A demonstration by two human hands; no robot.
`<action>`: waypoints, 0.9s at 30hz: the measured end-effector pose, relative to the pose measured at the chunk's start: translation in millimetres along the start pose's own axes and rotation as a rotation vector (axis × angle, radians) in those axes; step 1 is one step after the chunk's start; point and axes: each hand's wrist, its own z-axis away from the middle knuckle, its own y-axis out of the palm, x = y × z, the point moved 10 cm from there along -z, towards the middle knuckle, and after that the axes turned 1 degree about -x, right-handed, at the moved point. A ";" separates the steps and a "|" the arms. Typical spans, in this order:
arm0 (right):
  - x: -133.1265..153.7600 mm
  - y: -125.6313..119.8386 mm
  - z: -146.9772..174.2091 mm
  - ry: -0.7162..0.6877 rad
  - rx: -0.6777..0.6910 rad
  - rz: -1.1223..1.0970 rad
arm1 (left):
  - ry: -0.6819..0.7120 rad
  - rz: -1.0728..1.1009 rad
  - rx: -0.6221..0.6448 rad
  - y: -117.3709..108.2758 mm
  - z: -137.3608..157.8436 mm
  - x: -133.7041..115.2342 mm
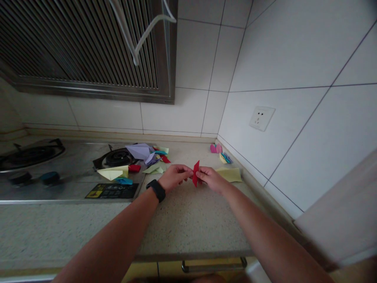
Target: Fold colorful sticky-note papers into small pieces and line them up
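A small piece of folded red paper (pixel 196 173) with pointed ends is held up between both hands, over the speckled countertop (pixel 188 220). My left hand (pixel 176 175), a dark watch on its wrist, pinches the paper's left side. From the right, my right hand (pixel 209 177) grips the same piece between thumb and fingers. Behind my right hand lies a pale yellow sheet (pixel 231 174), partly covered by it. Left of my left hand is a pale green folded paper (pixel 155 168).
A gas stove (pixel 73 184) fills the left, with a lavender paper plane (pixel 140 151) and a yellow folded paper (pixel 113 172) on it. Pink folded papers (pixel 216 148) and blue-yellow ones (pixel 226 158) lie by the right wall. A range hood (pixel 97 92) overhangs the stove.
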 end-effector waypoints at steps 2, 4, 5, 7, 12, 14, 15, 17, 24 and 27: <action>-2.9 2.0 0.9 0.031 0.011 -0.065 | -0.007 0.018 0.014 1.2 1.1 -1.7; -3.8 3.4 2.0 0.051 0.021 -0.092 | -0.016 0.016 0.030 2.7 2.0 -2.9; -3.9 4.1 2.6 0.058 0.028 -0.092 | -0.021 0.005 0.038 3.6 2.3 -3.3; -3.7 5.5 3.4 0.061 0.044 -0.083 | -0.033 -0.025 0.051 5.7 2.8 -3.0; -8.1 7.4 1.4 0.044 0.068 -0.066 | 0.081 -0.193 0.016 8.1 2.9 -13.8; -11.5 7.2 -0.4 0.043 0.074 -0.014 | 0.157 -0.296 -0.022 7.9 3.7 -21.1; -12.1 6.9 -1.2 0.037 0.075 0.017 | 0.179 -0.337 -0.036 7.9 4.1 -23.0; -10.7 6.0 -2.1 0.015 0.075 0.069 | 0.199 -0.395 -0.051 8.1 4.7 -23.9; -4.7 4.3 -0.4 -0.027 0.072 0.218 | 0.192 -0.640 0.012 11.4 9.0 -16.9; -1.8 7.8 0.0 -0.069 0.099 0.302 | 0.200 -0.858 0.022 12.4 11.3 -15.7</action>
